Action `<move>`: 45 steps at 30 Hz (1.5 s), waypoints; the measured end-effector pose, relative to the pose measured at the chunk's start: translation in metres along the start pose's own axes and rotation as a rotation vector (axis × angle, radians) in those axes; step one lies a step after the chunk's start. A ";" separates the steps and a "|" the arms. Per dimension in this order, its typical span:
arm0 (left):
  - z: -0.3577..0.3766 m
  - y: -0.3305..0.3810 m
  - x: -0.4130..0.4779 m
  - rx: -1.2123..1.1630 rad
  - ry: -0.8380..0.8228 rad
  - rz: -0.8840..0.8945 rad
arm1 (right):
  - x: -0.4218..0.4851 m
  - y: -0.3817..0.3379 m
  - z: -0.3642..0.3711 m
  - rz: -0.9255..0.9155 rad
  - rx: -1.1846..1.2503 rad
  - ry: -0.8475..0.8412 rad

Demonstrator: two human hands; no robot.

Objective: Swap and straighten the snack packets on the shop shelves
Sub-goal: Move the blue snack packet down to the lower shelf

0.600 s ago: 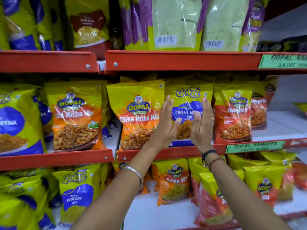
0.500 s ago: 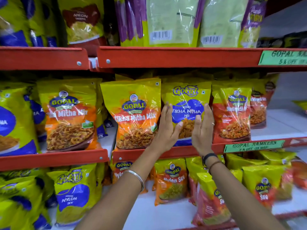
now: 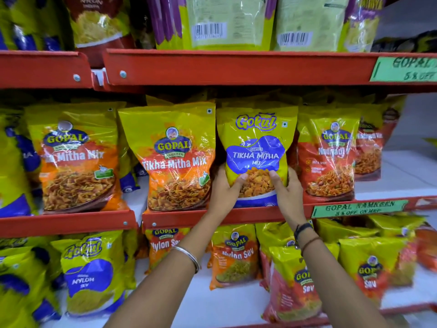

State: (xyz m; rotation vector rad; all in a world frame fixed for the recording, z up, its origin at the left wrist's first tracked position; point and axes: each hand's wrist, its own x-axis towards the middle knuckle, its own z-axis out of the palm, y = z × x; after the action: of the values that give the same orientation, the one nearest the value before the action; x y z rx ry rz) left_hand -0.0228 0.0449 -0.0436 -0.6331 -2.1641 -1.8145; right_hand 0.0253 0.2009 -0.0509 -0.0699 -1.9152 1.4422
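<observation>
Both hands are gripping one snack packet (image 3: pixel 256 147) on the middle shelf (image 3: pixel 236 215). The packet is yellow, with a purple "Gokul" logo near the top and a blue patch reading "Tikha Mitha Mix"; a picture of orange-brown fried mix is showing on its lower half above a blue band. It is standing upright behind the red front lip of the shelf, its plastic shining and slightly creased.

The left hand (image 3: pixel 224 185) is clasping the packet's lower left edge, thumb lying across the front and the fingers hidden behind. The right hand (image 3: pixel 287 188) is clasping the lower right edge in the same way, thumb on the front. A silver bangle (image 3: pixel 188 256) is sitting on the left wrist, and dark thread bands (image 3: pixel 305 233) are circling the right wrist.

Just beside it on the left, a yellow and orange Gopal packet (image 3: pixel 173 157) with the same flavour name is standing, leaning a little. On the right a yellow and red Gopal packet (image 3: pixel 328 157) is touching or nearly touching it. A green price label (image 3: pixel 359 207) is sticking to the shelf lip under that one.
</observation>
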 end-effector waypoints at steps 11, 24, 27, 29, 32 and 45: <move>-0.016 0.041 -0.056 -0.158 0.069 0.206 | -0.040 -0.032 -0.025 -0.169 0.223 0.089; -0.098 -0.057 -0.182 0.083 0.160 -0.080 | -0.182 0.020 0.041 0.167 0.223 -0.107; -0.122 -0.094 -0.203 0.151 0.140 -0.159 | -0.208 0.043 0.065 0.227 0.192 -0.209; -0.135 -0.115 -0.214 0.162 0.124 -0.203 | -0.222 0.054 0.078 0.276 0.193 -0.268; -0.151 -0.144 -0.230 0.173 0.103 -0.283 | -0.239 0.068 0.098 0.330 0.153 -0.349; -0.192 -0.221 -0.215 0.166 -0.006 -0.539 | -0.252 0.128 0.178 0.534 0.003 -0.502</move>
State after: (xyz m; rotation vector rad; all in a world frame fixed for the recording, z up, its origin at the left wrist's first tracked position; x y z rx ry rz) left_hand 0.0436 -0.2080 -0.2953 -0.0096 -2.6350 -1.8235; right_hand 0.0623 -0.0090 -0.3080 -0.2557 -2.4216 1.9526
